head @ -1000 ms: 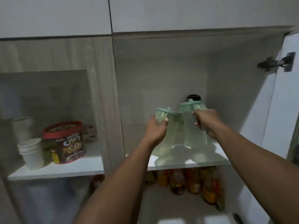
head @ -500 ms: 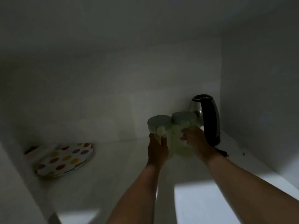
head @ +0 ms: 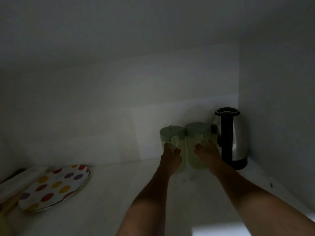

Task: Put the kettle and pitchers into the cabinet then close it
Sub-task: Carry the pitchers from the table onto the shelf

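Observation:
I look into a dim white cabinet. A steel kettle with a black handle and base stands upright in the back right corner of the shelf. Just left of it two pale green pitchers stand side by side against the back wall. My left hand grips the left pitcher. My right hand grips the right pitcher, which touches or nearly touches the kettle. Both pitchers look upright on the shelf; my hands hide their lower fronts.
A white plate with coloured dots lies tilted at the front left of the shelf, on other flat items. The cabinet's right wall is close behind the kettle. A bright patch of light falls on the shelf's front edge at bottom right.
One second ago I held both pitchers at the open cabinet's front. Since then my view and hands have moved inside, and the pitchers now stand deeper, beside the kettle.

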The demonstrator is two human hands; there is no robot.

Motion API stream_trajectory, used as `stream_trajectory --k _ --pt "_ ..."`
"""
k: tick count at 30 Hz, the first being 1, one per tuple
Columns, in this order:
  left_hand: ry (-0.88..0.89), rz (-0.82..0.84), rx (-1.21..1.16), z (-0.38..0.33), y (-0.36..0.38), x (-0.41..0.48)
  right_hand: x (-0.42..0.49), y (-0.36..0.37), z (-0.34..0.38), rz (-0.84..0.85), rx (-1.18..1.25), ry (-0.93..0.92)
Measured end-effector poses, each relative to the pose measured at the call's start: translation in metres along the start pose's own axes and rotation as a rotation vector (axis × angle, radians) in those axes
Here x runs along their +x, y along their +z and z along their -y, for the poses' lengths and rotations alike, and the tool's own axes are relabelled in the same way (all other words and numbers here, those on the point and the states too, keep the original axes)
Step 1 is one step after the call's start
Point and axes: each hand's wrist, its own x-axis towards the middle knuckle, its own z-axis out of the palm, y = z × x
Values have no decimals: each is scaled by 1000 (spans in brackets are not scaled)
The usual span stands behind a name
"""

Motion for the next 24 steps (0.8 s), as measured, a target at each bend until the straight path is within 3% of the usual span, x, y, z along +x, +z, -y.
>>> stream_trajectory --k 8,15,21,24 --pt "-62 63 -19 20 6 30 10 3 -4 29 -76 52" --pt "4 48 244 -2 -15 -33 -12 -8 -3 55 -143 66" --pt "7 55 345 -6 -41 -86 -56 -13 17 -81 -313 -48" --pt "30 55 391 -18 -69 -127 -93 -12 40 -22 -336 -122"
